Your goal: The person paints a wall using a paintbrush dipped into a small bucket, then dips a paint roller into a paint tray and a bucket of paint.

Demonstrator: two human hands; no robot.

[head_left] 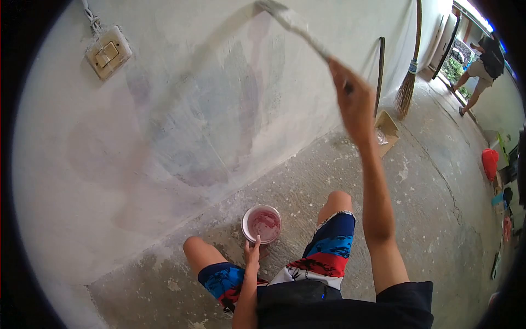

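The right hand (353,101) is holding up a brush (293,24), its fingers closed around the handle, and the brush is touching the wall (109,153). The left hand (252,255) is gripping the rim of a small tub (262,224) with pink stuff inside. The tub is sitting between the knees, above the gray floor (422,219).

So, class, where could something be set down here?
Bare floor lies between the pink-stained pot and the tan container, alongside the wall, and between the right forearm and the red bag. It's crowded between the knees, where the left hand grips the pot.
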